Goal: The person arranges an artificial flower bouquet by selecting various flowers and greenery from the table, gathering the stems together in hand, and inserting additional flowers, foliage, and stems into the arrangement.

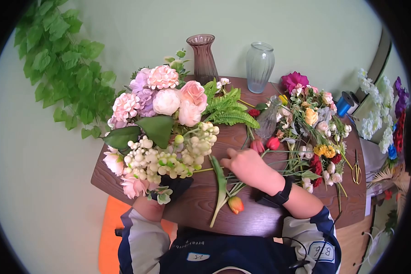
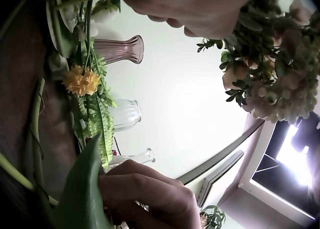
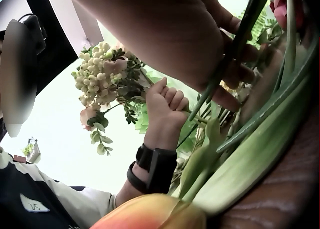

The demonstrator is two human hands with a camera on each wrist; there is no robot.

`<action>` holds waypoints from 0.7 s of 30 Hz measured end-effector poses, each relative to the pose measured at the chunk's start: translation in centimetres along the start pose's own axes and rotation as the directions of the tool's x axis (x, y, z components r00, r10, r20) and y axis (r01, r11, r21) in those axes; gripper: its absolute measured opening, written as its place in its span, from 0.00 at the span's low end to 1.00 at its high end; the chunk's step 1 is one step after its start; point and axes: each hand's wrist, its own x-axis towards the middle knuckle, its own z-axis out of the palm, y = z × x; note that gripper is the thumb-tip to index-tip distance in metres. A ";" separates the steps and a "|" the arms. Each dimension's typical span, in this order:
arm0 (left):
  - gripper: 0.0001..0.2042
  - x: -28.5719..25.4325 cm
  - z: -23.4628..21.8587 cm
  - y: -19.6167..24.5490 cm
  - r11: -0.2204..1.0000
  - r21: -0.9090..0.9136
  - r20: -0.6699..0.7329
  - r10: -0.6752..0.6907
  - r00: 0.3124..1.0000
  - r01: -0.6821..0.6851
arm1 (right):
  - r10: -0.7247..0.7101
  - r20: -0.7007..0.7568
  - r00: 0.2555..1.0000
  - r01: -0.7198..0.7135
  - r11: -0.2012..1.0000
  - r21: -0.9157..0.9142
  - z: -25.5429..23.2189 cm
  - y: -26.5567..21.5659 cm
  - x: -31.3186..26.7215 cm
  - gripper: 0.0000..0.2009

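Bouquet (image 1: 166,102) stems (image 1: 203,170) fill the left hand (image 3: 167,107), its fingers curled; right of the bouquet, the right hand's (image 1: 251,169) fingers bend, pinch unclear. Best grip snugly, without crushing.

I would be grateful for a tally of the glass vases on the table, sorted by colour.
Mauve, fluted glass vase: 1
Clear, broad-bodied glass vase and clear, slender-necked glass vase: 2
Total: 3
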 end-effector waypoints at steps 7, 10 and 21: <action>0.18 -2.1 0.8 0.3 0.988 0.151 0.022 0.016 1.000 -0.019 | -0.022 -0.035 0.999 0.019 0.996 -0.091 1.3 1.1 0.2 0.12; 0.17 -4.3 0.2 1.2 0.976 0.215 0.031 0.018 0.999 -0.024 | -0.149 -0.130 0.980 0.144 0.989 -0.042 1.1 0.1 0.5 0.16; 0.15 1.2 4.6 1.8 0.900 0.432 0.070 0.035 0.997 -0.062 | -0.253 0.037 0.967 0.255 0.966 -0.039 1.0 -0.6 0.6 0.21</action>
